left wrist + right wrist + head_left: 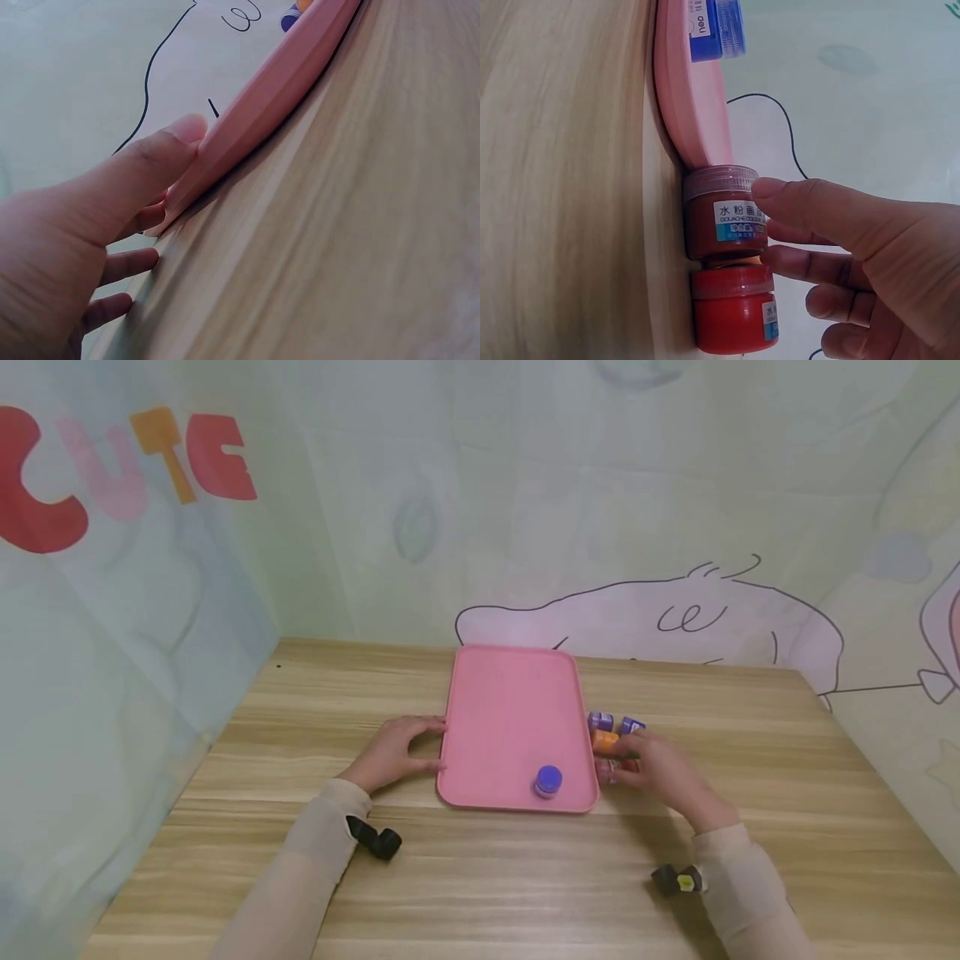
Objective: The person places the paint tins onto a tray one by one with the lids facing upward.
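So, the brown gouache jar [705,225] lies sideways between the right hand [670,777] and the pink tray [510,710], lid toward the tray. That hand's way nearer, half-curled around it; can't tell if it's gripping. The left hand [396,753] just touches the tray's left rim, loosely spread. Wood-grain table [465,885], red jar [731,322] crowding the brown jar's base.
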### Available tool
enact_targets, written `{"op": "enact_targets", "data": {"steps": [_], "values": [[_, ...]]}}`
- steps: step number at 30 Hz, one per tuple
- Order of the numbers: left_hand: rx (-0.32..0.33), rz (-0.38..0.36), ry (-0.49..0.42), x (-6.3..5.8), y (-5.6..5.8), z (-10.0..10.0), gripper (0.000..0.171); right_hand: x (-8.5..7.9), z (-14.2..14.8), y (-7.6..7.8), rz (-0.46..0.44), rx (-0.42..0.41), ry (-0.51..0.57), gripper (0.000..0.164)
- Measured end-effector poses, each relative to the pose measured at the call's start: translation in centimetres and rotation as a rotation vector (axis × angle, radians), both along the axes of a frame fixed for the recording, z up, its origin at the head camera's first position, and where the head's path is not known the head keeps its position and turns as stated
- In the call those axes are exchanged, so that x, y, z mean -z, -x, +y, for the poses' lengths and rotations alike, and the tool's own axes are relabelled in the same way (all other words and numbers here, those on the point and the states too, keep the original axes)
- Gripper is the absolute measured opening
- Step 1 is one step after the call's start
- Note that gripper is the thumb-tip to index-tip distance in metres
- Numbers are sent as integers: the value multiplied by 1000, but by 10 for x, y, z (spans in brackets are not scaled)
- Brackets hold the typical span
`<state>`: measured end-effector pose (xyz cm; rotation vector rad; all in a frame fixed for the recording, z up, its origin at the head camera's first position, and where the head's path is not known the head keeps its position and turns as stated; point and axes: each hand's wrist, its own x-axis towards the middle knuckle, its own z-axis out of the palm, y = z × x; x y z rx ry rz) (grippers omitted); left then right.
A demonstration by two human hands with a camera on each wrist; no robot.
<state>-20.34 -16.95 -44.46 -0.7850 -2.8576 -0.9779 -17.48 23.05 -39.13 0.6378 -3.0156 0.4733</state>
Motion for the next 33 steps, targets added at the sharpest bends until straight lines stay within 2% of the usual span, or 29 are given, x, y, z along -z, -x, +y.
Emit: {"op": "enact_targets", "data": {"steps": [8, 22, 33], "values": [[-3, 9, -1, -1, 0, -1, 61, 6, -5, 0, 62, -34, -60, 26], [-25, -16, 13, 1, 1, 0, 63, 17, -10, 2, 186, -99, -158, 36], [-19, -15, 12, 1, 1, 0, 63, 16, -11, -1, 136, -84, -162, 37]]}}
